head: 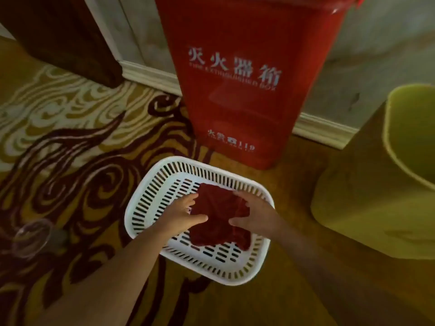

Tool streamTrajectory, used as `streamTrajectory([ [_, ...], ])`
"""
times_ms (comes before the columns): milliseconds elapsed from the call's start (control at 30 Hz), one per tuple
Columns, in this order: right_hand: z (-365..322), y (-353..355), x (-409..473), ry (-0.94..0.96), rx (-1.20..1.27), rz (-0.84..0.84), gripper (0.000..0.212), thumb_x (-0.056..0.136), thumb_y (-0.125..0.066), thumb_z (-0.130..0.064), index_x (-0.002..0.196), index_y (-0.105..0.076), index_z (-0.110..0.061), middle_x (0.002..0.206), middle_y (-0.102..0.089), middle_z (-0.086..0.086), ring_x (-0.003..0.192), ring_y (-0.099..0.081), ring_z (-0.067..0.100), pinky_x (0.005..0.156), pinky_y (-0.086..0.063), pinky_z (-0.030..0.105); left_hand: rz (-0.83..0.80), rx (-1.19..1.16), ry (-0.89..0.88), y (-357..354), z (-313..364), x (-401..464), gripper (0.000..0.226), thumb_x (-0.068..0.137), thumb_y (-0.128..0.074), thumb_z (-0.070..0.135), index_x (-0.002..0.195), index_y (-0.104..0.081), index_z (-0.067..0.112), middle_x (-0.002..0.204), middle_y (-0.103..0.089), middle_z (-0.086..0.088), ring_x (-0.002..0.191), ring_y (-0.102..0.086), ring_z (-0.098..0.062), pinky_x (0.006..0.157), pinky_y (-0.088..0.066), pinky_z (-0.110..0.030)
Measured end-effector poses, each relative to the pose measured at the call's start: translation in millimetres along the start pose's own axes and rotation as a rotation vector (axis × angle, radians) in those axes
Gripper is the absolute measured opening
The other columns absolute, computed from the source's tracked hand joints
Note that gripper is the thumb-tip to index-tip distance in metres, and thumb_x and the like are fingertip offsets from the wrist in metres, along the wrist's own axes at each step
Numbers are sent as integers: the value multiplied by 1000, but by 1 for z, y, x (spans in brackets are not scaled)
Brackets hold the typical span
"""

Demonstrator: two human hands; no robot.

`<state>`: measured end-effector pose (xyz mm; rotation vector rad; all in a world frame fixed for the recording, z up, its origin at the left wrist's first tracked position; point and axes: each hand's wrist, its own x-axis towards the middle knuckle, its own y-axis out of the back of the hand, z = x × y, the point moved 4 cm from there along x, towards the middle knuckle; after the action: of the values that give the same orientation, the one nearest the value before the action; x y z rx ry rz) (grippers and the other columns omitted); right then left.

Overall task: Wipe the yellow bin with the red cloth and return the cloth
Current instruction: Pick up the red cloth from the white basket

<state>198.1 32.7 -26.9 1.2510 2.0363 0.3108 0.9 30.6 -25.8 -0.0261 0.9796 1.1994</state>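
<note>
Cloth (220, 220), red and crumpled, lay in the white basket (150, 191) on the carpet (70, 137), with the left hand (182, 214) pinching its left edge between thumb and fingers and the right hand (253, 214) gripping its right edge the same way. Beyond the basket stood a red box (247, 67) against the wall (376, 43), and well to the right sat the yellow bin (376, 196), apart from both hands.
</note>
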Motion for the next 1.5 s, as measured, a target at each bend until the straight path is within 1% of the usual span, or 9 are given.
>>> streamTrajectory([
  [233, 15, -40, 50, 27, -407, 110, 77, 75, -69, -36, 140, -28, -35, 150, -33, -4, 136, -30, 21, 106, -36, 47, 73, -3, -45, -23, -32, 54, 78, 66, -73, 26, 136, -37, 20, 138, -48, -6, 124, -48, -22, 105, -38, -40],
  [400, 27, -59, 41, 18, -505, 98, 68, 82, -62, -26, 141, -29, -32, 153, -28, -3, 141, -17, 21, 109, -32, 44, 210, 63, -52, -37, -39, 54, 74, 69, -70, 24, 135, -37, 17, 139, -47, -8, 129, -42, -23, 110, -31, -39],
  [600, 27, -67, 45, 55, -423, 325, 47, 83, -54, -8, 128, -52, -21, 132, -54, 0, 128, -33, 22, 97, -44, 39, 264, 168, -198, -37, -46, 55, 62, 72, -65, 12, 130, -45, 16, 130, -54, -9, 119, -50, -22, 106, -37, -38],
  [767, 21, -57, 36, 100, -362, 395, 34, 83, -50, -2, 109, -66, -16, 111, -66, 6, 113, -50, 20, 96, -39, 31, 271, 109, -245, -38, -37, 40, 48, 73, -66, 10, 120, -57, 16, 121, -62, -6, 106, -56, -16, 99, -41, -28],
  [933, -1, -20, 7, 319, -293, 491, 25, 74, -61, 2, 95, -71, -8, 95, -71, 10, 101, -59, 28, 91, -42, 31, 291, 43, -375, -25, -14, 20, 42, 70, -67, 8, 111, -64, 17, 108, -67, -2, 90, -57, -6, 79, -38, -4],
  [1000, -15, 3, -14, 424, -279, 542, 25, 69, -65, 5, 90, -71, -5, 89, -72, 11, 94, -61, 31, 86, -49, 37, 305, -23, -424, -19, 4, 5, 40, 70, -67, 8, 109, -65, 18, 102, -68, 2, 87, -59, -5, 79, -41, -4],
  [1167, -45, 62, -75, 544, -178, 741, 24, 67, -64, 7, 86, -70, -6, 88, -71, 7, 91, -61, 27, 86, -45, 28, 210, -393, -452, -21, 61, -43, 36, 71, -67, 3, 98, -68, 27, 89, -72, 6, 89, -68, -11, 81, -54, -26],
  [1367, -26, 112, -136, 277, 424, 703, 35, 75, -71, -11, 103, -64, -30, 99, -66, -11, 88, -61, 0, 79, -46, 12, -39, -680, -501, -46, 119, -88, 36, 73, -60, -7, 92, -70, 22, 90, -75, 0, 90, -69, -15, 78, -55, -27],
  [1500, -15, 119, -155, 148, 235, 574, 59, 71, -73, -11, 125, -55, -24, 115, -61, -12, 102, -54, -7, 84, -35, 2, -126, -609, -559, -68, 145, -106, 38, 74, -59, -9, 89, -70, 24, 83, -74, 7, 83, -69, -10, 78, -55, -22],
])
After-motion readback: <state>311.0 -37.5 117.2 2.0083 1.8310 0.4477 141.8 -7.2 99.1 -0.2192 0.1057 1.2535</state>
